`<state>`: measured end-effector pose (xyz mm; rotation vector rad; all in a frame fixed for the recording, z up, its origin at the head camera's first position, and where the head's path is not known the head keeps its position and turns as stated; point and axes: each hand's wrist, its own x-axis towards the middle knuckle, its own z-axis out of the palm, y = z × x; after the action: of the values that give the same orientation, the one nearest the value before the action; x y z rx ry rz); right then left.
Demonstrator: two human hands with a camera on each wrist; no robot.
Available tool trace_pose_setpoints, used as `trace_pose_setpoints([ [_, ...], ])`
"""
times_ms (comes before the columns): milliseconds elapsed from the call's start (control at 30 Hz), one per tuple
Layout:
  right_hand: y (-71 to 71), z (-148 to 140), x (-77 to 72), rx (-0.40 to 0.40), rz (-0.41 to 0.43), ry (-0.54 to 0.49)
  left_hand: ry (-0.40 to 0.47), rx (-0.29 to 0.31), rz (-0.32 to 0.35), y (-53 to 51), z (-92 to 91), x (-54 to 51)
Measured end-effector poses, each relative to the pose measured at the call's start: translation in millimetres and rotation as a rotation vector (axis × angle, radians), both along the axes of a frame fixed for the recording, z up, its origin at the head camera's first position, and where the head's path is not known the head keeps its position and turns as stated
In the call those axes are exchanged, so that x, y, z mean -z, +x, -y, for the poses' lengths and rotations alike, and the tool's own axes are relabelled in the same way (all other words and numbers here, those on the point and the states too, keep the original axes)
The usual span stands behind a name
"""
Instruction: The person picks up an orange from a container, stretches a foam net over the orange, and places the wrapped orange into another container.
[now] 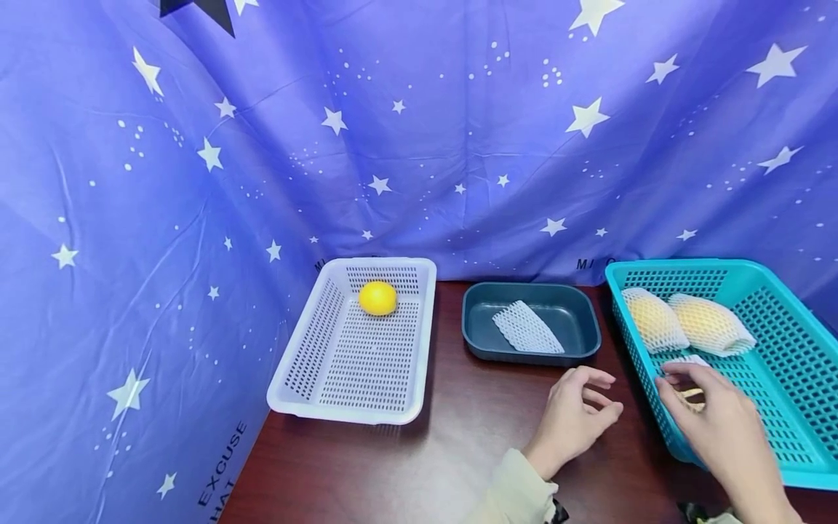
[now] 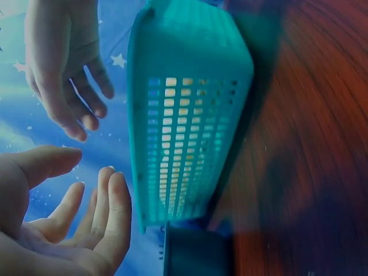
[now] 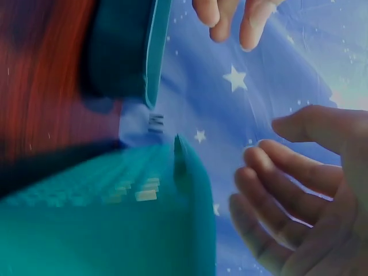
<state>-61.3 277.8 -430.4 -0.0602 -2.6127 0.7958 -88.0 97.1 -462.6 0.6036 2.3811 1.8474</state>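
Observation:
My left hand (image 1: 571, 421) hovers over the table between the dark tray and the teal basket, fingers loosely bent and holding nothing. The right hand (image 1: 728, 428) is above the left rim of the teal basket (image 1: 795, 477); in the right wrist view nothing lies between its fingers. Two yellow fruits in white foam nets, one at the left (image 1: 655, 320) and one beside it (image 1: 710, 325), lie in that basket. A further netted piece (image 1: 687, 361) shows below them, mostly hidden by the right hand. A loose white foam net (image 1: 527, 327) lies in the dark tray (image 1: 576, 309).
A white basket (image 1: 350, 413) stands at the left, with a bare yellow fruit (image 1: 377, 298), like a lemon, near its back wall. The brown table (image 1: 458, 429) runs up to a blue star-patterned curtain (image 1: 425, 145) behind and at the left.

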Motion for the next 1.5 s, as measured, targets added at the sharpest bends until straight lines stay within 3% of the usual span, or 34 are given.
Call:
trace_pose_setpoints([
  [100, 0.1, 9, 2.3, -0.028, -0.056, -0.042, -0.013, -0.013, -0.005, -2.2, 6.7, -1.7],
  [300, 0.7, 22, 8.4, -0.046, -0.011, -0.045, -0.054, -0.034, -0.022, -7.4, 21.4, -1.7],
  [600, -2.8, 46, 18.8, -0.099, -0.014, -0.033, -0.115, -0.052, -0.047, -13.3, 49.5, 6.9],
  [800, -6.1, 68, 29.1, -0.134, 0.038, -0.050, -0.245, -0.101, -0.081, -18.5, 72.6, 11.4],
  [1067, -13.1, 87, 46.7, -0.194, 0.057, -0.091, -0.392, -0.158, -0.086, -25.2, 89.6, 10.8],
  [1333, -17.5, 101, 52.6, -0.208, 0.098, -0.119, -0.524, -0.207, -0.146, -34.2, 105.5, -4.1],
  [1500, -20.9, 112, 56.4, -0.225, 0.120, -0.156, -0.532, -0.239, -0.157, -41.3, 117.1, -19.5],
])
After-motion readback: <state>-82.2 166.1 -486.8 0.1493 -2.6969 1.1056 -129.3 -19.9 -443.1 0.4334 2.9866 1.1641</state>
